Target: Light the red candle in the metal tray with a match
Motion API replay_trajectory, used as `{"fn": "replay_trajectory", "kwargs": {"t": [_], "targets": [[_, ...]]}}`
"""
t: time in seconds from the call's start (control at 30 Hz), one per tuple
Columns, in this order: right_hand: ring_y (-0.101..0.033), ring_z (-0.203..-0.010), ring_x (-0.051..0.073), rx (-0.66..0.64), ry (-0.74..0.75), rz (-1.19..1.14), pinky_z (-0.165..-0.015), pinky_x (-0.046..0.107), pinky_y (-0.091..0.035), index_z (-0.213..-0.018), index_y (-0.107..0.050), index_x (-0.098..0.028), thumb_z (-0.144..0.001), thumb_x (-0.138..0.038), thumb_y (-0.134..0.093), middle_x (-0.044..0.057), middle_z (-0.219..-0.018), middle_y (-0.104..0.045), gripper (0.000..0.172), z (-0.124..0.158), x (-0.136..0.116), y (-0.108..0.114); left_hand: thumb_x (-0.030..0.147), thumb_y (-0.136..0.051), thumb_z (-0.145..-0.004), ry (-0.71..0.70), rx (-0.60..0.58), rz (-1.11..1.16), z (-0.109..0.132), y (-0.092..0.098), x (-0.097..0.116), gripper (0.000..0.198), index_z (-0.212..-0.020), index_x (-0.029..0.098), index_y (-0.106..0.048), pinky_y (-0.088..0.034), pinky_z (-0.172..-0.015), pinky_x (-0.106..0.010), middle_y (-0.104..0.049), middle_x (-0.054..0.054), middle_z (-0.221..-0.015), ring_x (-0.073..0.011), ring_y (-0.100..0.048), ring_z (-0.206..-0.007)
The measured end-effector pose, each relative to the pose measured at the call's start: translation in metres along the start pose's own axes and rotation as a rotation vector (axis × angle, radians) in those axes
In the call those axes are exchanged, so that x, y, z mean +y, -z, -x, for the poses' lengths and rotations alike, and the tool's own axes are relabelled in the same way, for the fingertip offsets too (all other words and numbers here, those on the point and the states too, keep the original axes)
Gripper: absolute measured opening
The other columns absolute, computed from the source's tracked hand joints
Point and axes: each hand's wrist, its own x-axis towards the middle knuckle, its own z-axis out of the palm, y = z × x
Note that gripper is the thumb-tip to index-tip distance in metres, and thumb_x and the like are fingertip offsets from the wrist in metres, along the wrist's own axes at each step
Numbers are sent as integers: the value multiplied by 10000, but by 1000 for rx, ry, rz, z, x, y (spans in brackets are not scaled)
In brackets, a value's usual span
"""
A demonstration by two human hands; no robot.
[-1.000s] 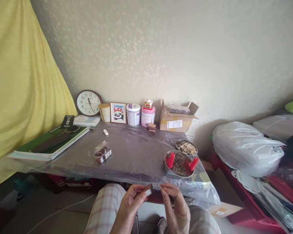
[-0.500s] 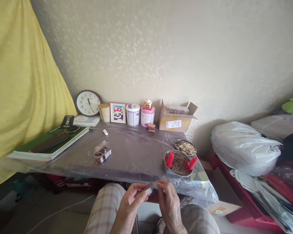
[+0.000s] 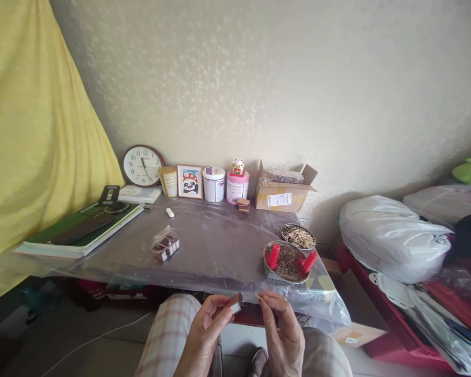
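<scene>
My left hand [image 3: 209, 324] is closed around a small matchbox [image 3: 234, 303], brown on top with a pale side, held over my lap near the table's front edge. Close to its right, my right hand [image 3: 279, 324] pinches a thin matchstick [image 3: 259, 297] between thumb and fingertips. The matchstick points toward the box and is apart from it. Beyond my right hand, a round tin [image 3: 288, 276] holds dark granular stuff with two red candles [image 3: 273, 256] standing in it. Behind that tin, a smaller tin [image 3: 311, 247] is full of matchsticks [image 3: 298, 237].
A plastic-wrapped pack of matchboxes [image 3: 167, 247] lies on the plastic-covered table [image 3: 215, 235]. A green book [image 3: 78, 230] lies at the left. Along the wall stand a clock [image 3: 142, 166], a picture frame [image 3: 190, 181], canisters [image 3: 214, 185] and an opened cardboard box [image 3: 284, 199].
My right hand has shifted slightly right, away from the matchbox, and the matchstick in its fingers now shows. My left hand has tilted the matchbox a little.
</scene>
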Motion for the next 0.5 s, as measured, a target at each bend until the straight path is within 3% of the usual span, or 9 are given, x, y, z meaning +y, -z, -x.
{"fn": "replay_trajectory", "kwargs": {"t": [0.17, 0.33, 0.43, 0.47, 0.5], "targets": [[-676, -807, 143, -126, 214, 14, -687, 222, -562, -961, -615, -204, -870, -60, -555, 57, -914, -685, 180, 0, -16, -3, 411, -766, -677, -19, -73, 28, 0, -1, -2, 278, -832, 195, -685, -458, -856, -372, -769, -85, -932, -253, -652, -930], [-675, -821, 174, -4, 367, 46, -697, 280, -567, -1011, -610, -200, -825, -11, -574, 69, -906, -696, 268, -3, -29, 0, 404, -774, -674, -23, -28, 2, -2, 1, -3, 269, -829, 200, -692, -457, -816, -349, -758, -54, -876, -224, -643, -861], [-687, -801, 176, -87, 409, 110, -690, 284, -572, -1010, -627, -220, -855, -59, -556, 62, -896, -710, 234, -3, -15, -4, 416, -769, -680, -44, -55, -24, -1, 0, 1, 275, -829, 198, -694, -458, -820, -358, -752, -61, -877, -232, -635, -868], [-691, -793, 172, -148, 373, 157, -701, 279, -572, -989, -640, -221, -881, -92, -537, 61, -892, -714, 197, -4, -6, -5, 421, -762, -687, -47, -69, -25, 1, 0, 3, 277, -837, 199, -693, -457, -831, -364, -752, -65, -885, -238, -634, -883], [-692, -757, 165, -119, 326, 195, -687, 266, -568, -936, -650, -219, -900, -126, -526, 53, -850, -713, 159, -5, 4, -6, 428, -751, -696, -48, -72, -27, 2, 0, 4, 277, -844, 201, -691, -455, -840, -368, -751, -69, -894, -242, -633, -899]]}}
